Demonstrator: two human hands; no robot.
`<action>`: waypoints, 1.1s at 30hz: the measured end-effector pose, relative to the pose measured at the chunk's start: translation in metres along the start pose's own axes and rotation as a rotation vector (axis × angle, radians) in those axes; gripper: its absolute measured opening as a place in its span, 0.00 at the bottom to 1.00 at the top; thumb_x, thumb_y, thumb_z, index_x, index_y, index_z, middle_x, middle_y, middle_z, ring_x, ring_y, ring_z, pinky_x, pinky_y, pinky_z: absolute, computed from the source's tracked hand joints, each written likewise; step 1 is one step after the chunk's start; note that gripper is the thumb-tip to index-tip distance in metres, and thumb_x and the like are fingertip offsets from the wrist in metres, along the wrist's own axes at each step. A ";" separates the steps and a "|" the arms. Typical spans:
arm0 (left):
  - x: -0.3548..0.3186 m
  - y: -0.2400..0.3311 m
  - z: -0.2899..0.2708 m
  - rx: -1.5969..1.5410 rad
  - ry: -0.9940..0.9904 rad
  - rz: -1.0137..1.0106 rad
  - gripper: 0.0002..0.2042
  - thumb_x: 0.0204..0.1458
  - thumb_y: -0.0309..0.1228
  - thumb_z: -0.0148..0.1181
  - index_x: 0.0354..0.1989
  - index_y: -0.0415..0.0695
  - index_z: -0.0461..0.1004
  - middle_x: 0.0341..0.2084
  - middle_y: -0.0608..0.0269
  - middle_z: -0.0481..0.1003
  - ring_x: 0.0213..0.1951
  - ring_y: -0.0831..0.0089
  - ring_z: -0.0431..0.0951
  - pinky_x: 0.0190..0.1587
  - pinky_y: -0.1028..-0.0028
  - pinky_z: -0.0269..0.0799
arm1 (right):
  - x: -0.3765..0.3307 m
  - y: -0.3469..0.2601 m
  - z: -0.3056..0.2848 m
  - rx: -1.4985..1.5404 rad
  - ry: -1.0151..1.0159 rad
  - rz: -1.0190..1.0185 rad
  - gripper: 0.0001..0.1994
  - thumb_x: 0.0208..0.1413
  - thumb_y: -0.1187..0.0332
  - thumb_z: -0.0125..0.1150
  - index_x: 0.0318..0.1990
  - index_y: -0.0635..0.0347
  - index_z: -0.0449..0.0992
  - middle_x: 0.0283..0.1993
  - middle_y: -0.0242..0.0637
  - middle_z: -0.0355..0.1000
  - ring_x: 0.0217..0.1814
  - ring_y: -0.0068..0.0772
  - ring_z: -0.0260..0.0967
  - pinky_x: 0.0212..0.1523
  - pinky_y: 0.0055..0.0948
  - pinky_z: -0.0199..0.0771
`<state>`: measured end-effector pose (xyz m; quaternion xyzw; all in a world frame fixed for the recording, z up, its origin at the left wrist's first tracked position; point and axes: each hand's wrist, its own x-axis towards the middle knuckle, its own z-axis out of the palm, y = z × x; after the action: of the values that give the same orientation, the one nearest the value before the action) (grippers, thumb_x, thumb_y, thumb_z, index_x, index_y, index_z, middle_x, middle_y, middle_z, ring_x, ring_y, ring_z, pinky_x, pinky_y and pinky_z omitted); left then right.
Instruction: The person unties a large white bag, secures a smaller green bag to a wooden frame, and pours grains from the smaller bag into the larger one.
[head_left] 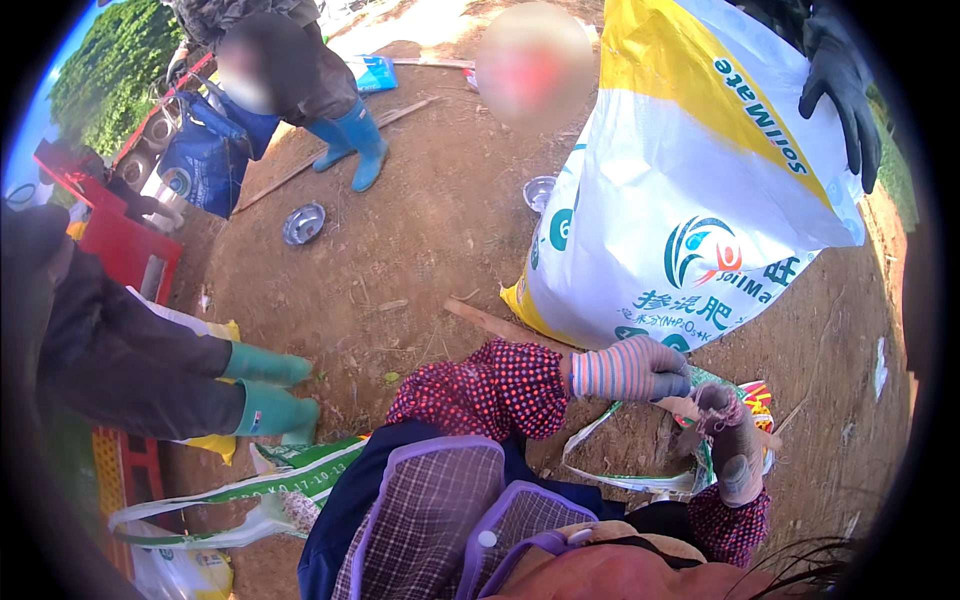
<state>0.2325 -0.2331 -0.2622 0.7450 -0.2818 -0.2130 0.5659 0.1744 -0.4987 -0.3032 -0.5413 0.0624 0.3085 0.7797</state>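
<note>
My left hand (632, 370), in a striped glove with grey fingertips, reaches across in front of me with its fingers closed. To its right is my right hand (731, 445), in a worn brownish glove, its fingers curled in. A small gap separates the two hands; I cannot make out what either holds. Beneath them lies an open sack (590, 440) with a green and white rim, its inside partly hidden by my hands. Just beyond stands a large white and yellow sack (640, 230), printed and bulging. Another person's dark-gloved hand (845, 105) rests against its upper right side.
A wooden strip (490, 320) lies on the soil. Two metal bowls (303, 224) sit farther off. At left, a person in green boots (275, 400) stands by a red metal frame (125, 235); another in blue boots (362, 145) is near a blue bag (205, 150). An open green-and-white sack (230, 500) lies lower left.
</note>
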 end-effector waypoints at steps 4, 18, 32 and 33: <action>0.001 -0.010 0.010 0.032 0.095 0.117 0.13 0.56 0.38 0.58 0.39 0.41 0.79 0.26 0.53 0.78 0.30 0.64 0.79 0.37 0.68 0.74 | -0.008 -0.057 0.045 -1.292 0.111 -0.443 0.28 0.60 0.48 0.57 0.52 0.68 0.74 0.41 0.45 0.77 0.42 0.33 0.75 0.44 0.30 0.72; 0.005 -0.013 0.018 -0.197 0.070 -0.076 0.11 0.59 0.32 0.57 0.42 0.37 0.79 0.31 0.60 0.80 0.31 0.76 0.78 0.37 0.75 0.75 | 0.007 -0.041 0.023 -1.081 -0.101 -0.389 0.16 0.56 0.66 0.62 0.50 0.63 0.76 0.37 0.42 0.77 0.40 0.34 0.75 0.43 0.33 0.74; 0.017 -0.027 0.025 0.494 0.396 0.255 0.20 0.46 0.38 0.70 0.46 0.43 0.77 0.33 0.54 0.79 0.35 0.61 0.81 0.39 0.66 0.75 | 0.040 -0.036 0.044 -0.242 0.008 0.130 0.35 0.61 0.41 0.51 0.61 0.66 0.67 0.50 0.46 0.75 0.40 0.37 0.76 0.47 0.33 0.75; 0.016 -0.027 0.024 0.517 0.422 0.250 0.19 0.46 0.37 0.69 0.45 0.43 0.77 0.32 0.54 0.79 0.34 0.59 0.81 0.39 0.65 0.75 | 0.034 -0.032 0.043 -0.218 -0.023 0.119 0.37 0.63 0.40 0.47 0.66 0.66 0.59 0.52 0.45 0.74 0.48 0.43 0.76 0.52 0.37 0.74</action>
<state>0.2345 -0.2554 -0.2951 0.8510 -0.2923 0.0949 0.4259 0.2089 -0.4541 -0.2745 -0.6146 0.0516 0.3652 0.6973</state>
